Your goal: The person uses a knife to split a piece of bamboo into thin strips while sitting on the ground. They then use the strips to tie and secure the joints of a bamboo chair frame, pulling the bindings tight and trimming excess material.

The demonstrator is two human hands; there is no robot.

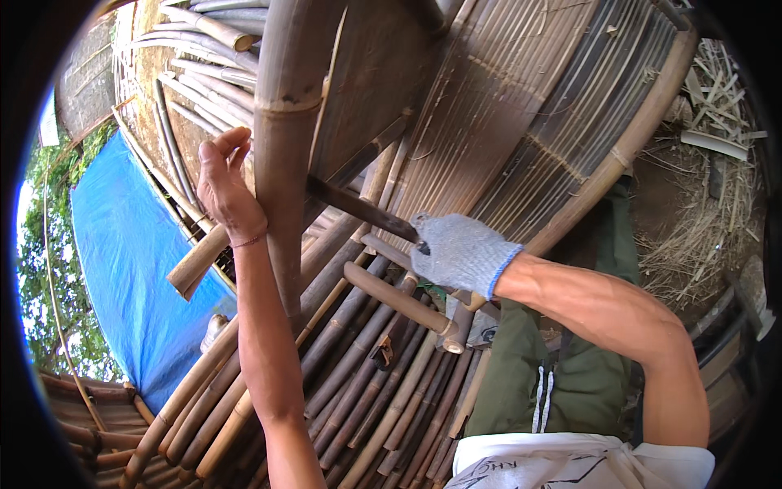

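A slatted bamboo panel [521, 106] filled the upper right of the frame. A thick bamboo post [285, 122] at upper centre was steadied by the bare left hand [224, 183], its fingers loosely open against it. At centre, a dark blade [362, 210] driven into the post was gripped by the gloved right hand [460, 254]. Were the post allowed to shift, the blade could slip toward the left wrist.
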